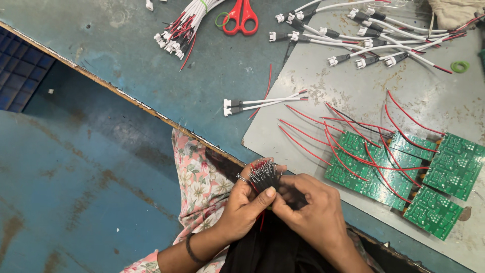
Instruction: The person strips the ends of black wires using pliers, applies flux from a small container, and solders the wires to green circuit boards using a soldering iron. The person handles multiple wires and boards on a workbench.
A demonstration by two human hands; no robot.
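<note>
Head view looked straight down on a person seated at the edge of a blue worktop (pixel 126 45), both hands drawn close in front of the lap. The left hand (pixel 242 205) was clamped around a bundle of thin wires (pixel 262 172), its stripped silver ends fanning upward, thumb pressed across the front. The right hand (pixel 310 212) sat just beside it, its grip pinched together on strands at the side of the same bundle, fingertips touching the left thumb. The bundle hung over the worktop's near edge, above dark cloth and a floral sleeve. By my reading, the step in hand was sorting or picking a single wire out of the bunch; a next move would call for a fine pinch and a steady left hold so the rest did not slip. Well apart on a grey sheet (pixel 353 91) lay green circuit boards (pixel 404 172) with red leads, white cable harnesses (pixel 374 35) beyond them, and red-handled scissors (pixel 241 17) near the far edge
</note>
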